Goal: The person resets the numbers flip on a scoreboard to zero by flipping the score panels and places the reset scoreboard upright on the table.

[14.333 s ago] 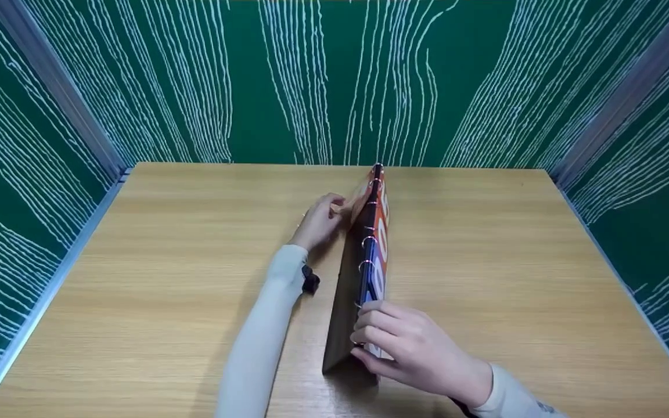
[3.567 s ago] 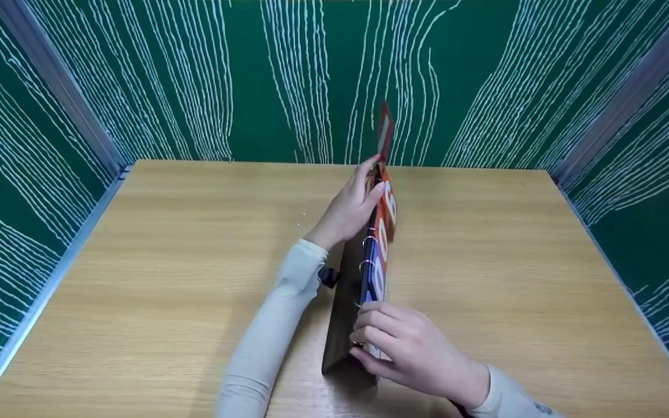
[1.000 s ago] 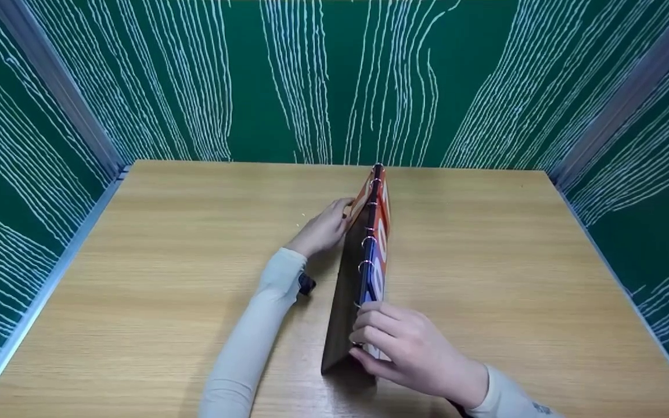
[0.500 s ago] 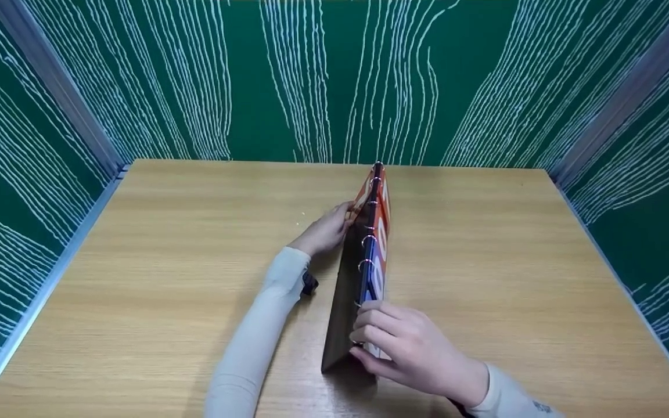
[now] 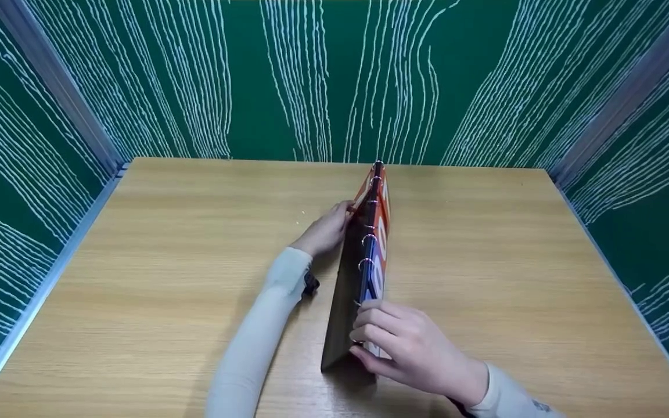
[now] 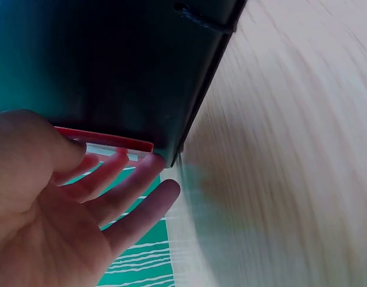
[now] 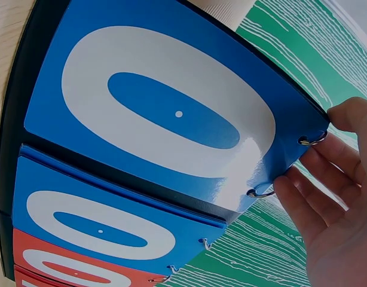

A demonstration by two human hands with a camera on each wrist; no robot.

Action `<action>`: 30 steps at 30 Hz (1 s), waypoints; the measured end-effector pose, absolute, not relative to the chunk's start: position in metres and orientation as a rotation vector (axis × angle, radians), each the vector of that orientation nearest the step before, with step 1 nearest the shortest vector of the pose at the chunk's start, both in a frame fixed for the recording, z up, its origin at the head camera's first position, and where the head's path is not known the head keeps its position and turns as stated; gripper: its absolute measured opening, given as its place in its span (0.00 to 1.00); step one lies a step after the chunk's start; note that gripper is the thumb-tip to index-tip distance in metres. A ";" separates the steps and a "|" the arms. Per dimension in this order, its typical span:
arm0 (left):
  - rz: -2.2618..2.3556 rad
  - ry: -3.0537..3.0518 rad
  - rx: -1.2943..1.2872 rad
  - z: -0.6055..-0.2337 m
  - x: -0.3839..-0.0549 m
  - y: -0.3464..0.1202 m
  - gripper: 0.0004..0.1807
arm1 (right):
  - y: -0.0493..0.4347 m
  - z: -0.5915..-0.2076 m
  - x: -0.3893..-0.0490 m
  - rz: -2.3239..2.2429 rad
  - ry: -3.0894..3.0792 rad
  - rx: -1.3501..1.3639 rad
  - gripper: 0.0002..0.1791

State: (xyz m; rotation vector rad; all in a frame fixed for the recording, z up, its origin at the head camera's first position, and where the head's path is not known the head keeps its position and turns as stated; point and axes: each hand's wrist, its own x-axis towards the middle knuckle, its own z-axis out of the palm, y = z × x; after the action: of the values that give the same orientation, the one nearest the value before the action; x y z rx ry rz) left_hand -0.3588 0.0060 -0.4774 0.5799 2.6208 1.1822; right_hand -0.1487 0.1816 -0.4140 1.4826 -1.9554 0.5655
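Observation:
A flip scoreboard (image 5: 343,313) stands like a tent on the table, with ring-bound number cards over its top edge. In the right wrist view, a large blue card (image 7: 243,113) shows a white 0, beside a smaller blue 0 card (image 7: 112,248) and a red 0 card (image 7: 43,246). My right hand (image 5: 413,351) grips the top edge at the near end, fingers by the metal rings (image 7: 313,141). At the far end, on the left side, my left hand (image 5: 323,229) holds a red card (image 6: 121,140) between thumb and fingers, against the scoreboard's dark back (image 6: 118,66).
The wooden table (image 5: 195,278) extends to both sides of the scoreboard. Green walls (image 5: 346,75) with white wavy lines enclose it at the back and sides, with grey posts (image 5: 61,81) at the corners. An elastic cord (image 6: 201,21) runs through the dark back panel.
Seconds ago my left hand was at the far top edge with a red card raised; it has since come down on the left side. My right hand has stayed in place.

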 end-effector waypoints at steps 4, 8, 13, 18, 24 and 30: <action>1.154 2.651 0.579 -0.477 -0.359 0.006 0.25 | 0.182 -0.414 -0.149 0.562 -1.957 1.483 0.13; 1.180 2.596 0.561 -0.477 -0.357 0.004 0.27 | 0.181 -0.414 -0.149 0.559 -1.953 1.485 0.12; 1.209 2.598 0.536 -0.477 -0.355 0.003 0.28 | 0.182 -0.414 -0.149 0.559 -1.956 1.484 0.10; 1.059 2.811 0.623 -0.475 -0.356 0.007 0.29 | 0.182 -0.414 -0.148 0.561 -1.957 1.476 0.07; 1.075 2.814 0.550 -0.475 -0.356 0.013 0.29 | 0.181 -0.414 -0.148 0.559 -1.944 1.465 0.05; 1.177 2.759 0.465 -0.474 -0.356 0.014 0.28 | 0.180 -0.413 -0.149 0.554 -1.941 1.469 0.05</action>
State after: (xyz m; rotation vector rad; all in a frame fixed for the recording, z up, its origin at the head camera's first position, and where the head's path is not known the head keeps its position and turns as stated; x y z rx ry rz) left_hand -0.3559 0.0140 -0.4745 0.4654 2.7587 1.1771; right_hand -0.1486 0.1804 -0.4127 1.4688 -1.9407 0.5544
